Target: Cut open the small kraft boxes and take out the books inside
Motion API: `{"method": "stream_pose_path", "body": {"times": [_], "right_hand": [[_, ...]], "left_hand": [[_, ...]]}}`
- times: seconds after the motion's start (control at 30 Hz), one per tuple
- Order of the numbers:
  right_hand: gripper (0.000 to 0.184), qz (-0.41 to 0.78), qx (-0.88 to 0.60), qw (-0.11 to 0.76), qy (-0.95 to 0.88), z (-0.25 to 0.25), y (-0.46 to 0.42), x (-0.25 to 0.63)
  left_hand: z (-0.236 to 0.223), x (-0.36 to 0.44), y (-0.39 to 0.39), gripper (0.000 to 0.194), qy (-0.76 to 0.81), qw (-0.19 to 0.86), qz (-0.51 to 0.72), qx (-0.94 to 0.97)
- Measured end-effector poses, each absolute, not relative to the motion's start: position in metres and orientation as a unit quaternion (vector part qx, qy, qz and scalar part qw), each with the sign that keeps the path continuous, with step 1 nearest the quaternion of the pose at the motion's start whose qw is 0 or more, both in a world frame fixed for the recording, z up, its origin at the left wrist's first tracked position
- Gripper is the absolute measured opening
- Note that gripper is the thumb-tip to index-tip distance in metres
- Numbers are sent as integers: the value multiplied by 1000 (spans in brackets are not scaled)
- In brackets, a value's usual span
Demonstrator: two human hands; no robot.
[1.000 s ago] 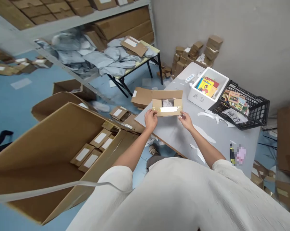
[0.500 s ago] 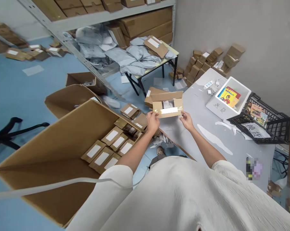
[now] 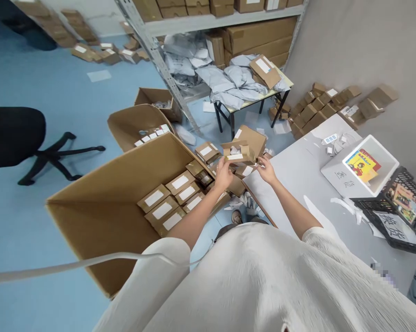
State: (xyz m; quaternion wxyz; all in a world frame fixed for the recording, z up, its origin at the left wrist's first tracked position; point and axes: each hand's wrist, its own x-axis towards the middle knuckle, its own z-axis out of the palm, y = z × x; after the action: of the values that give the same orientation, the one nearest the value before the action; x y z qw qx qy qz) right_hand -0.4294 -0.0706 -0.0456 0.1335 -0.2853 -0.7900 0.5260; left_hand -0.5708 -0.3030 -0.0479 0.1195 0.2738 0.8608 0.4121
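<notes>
A small cardboard box (image 3: 244, 160) with raised flaps and a white label on its front side is held up between my two hands. Some pale contents show inside it. My left hand (image 3: 224, 174) is closed on the box's left front corner. At the right end, the fingers of my right hand (image 3: 266, 170) pinch the box's edge; the exact grip there is small and partly hidden. Below and left, a large open carton (image 3: 100, 180) holds several small taped boxes (image 3: 162, 210) with white labels. A bigger flat cardboard box (image 3: 254, 138) lies just behind the held one.
A grey table (image 3: 294, 184) stands at my right, bearing a white foam bin (image 3: 339, 177) and a black crate (image 3: 370, 207). Beyond are a small table heaped with grey mailer bags (image 3: 218, 80) and a metal shelf (image 3: 225, 20). An office chair (image 3: 14, 133) is at left.
My view has swung left, so the scene shifts right and more of the chair shows. The small box has moved from beside the table edge toward the boxes left of it, still in my hands.
</notes>
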Motion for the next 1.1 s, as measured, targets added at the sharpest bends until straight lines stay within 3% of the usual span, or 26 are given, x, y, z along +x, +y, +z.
{"method": "stream_pose_path", "body": {"times": [0.13, 0.3, 0.67, 1.1], "right_hand": [[50, 516, -263, 88, -810, -54, -76, -431], [40, 525, -217, 59, -821, -54, -90, -442], [35, 539, -136, -29, -831, -61, -149, -446], [33, 514, -65, -69, -852, -63, -253, -501]], "left_hand": [[-56, -554, -317, 59, 874, 139, 387, 260], [-60, -533, -341, 61, 895, 153, 365, 208], [-63, -476, -418, 55, 919, 143, 351, 105], [-74, -510, -558, 55, 917, 127, 377, 22]]}}
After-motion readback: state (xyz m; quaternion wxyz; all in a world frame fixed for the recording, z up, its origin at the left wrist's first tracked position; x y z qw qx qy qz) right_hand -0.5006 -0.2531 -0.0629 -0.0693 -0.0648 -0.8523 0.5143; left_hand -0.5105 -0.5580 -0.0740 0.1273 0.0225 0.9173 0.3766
